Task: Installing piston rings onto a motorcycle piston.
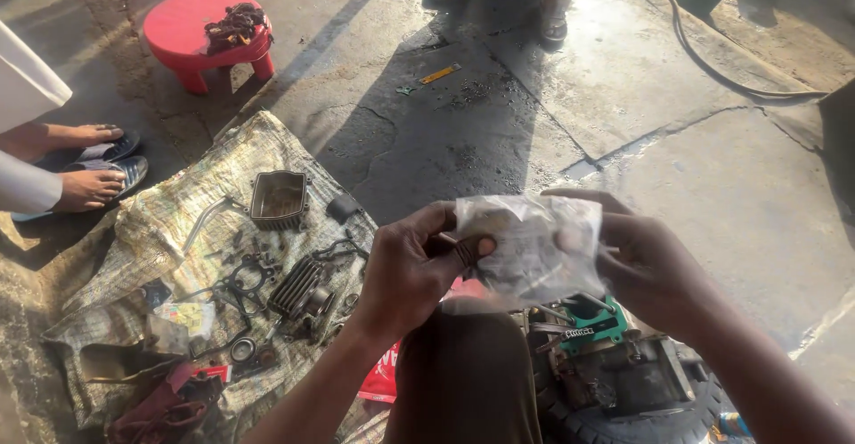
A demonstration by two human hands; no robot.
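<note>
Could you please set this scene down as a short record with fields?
Setting: cracked concrete floor in low sunlight
Left hand: pinches the edge of a clear plastic bag
Right hand: grips the bag's other side
Below the hands: engine block with a green gasket, resting on a tyre
Left of the hands: woven sack spread with a finned cylinder, a square metal cover and gaskets
Further off: red stool; another person's sandalled feet

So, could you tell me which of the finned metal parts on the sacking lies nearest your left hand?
The dark ribbed cylinder block, just beside the left hand; the rectangular finned cover lies farther up the woven sacking.
</note>
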